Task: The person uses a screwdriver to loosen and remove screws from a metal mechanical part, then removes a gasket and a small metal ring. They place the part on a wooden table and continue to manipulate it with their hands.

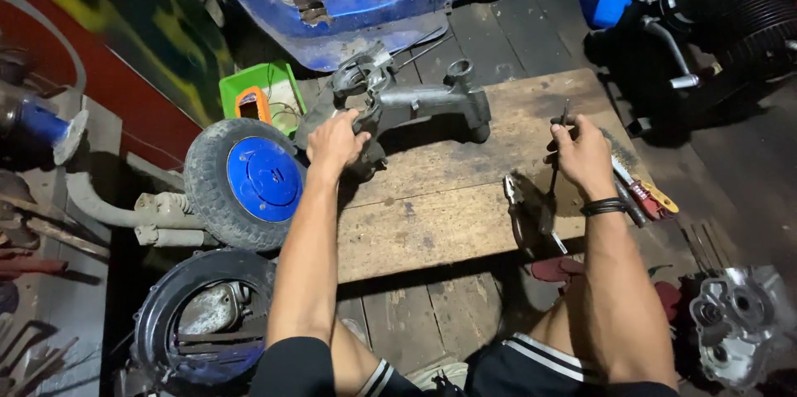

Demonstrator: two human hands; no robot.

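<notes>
Down on the wooden board (432,223), a dark grey cast-metal engine casing (398,106) lies at the far edge, its long axis running roughly left to right. Its bulky end, with a round housing, sits at the left and its narrower arm points right, ending in a small ring-shaped lug that stands up. The left hand (334,144) rests on the near left part of the casing, fingers curled over the metal in a loose grip, thumb toward the right. The right hand (584,156) is well apart from it, near the board's right edge, fingers closed around a thin dark tool (562,119) whose tip points up and away from the person. Just beside that hand, pliers (516,206) lie on the board, and a wire brush (643,189) with other hand tools lies to its right. A small wheel with a blue hub (249,181) stands left of the board, close to the casing.
</notes>
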